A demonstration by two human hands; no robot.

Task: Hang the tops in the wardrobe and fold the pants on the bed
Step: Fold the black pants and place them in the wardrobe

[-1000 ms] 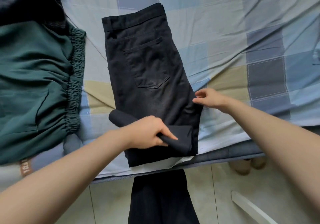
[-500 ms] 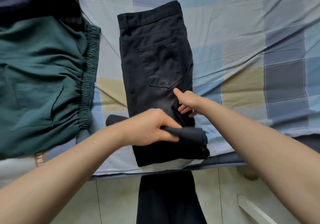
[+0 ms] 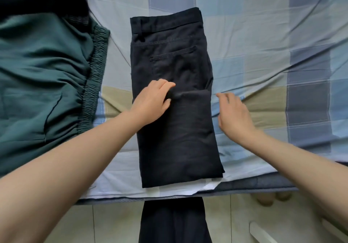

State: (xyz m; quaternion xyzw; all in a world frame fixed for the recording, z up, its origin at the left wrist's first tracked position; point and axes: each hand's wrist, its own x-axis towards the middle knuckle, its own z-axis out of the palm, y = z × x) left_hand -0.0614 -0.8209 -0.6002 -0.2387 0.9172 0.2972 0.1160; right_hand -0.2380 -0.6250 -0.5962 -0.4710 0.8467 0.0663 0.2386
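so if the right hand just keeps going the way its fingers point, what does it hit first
Probably the right edge of the black pants. The right hand hovers open beside them, fingers angled up and left toward the folded-over leg, with only checked bedsheet between. Its height above the bed is unclear.

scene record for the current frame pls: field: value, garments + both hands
black pants: flat on bed, leg end folded up over the seat
fold edge: just below back pocket
left hand: pinches the fold edge
right hand: open, beside the pants, over the sheet
green pants: to the left, unfolded
bed sheet: checked, blue and beige
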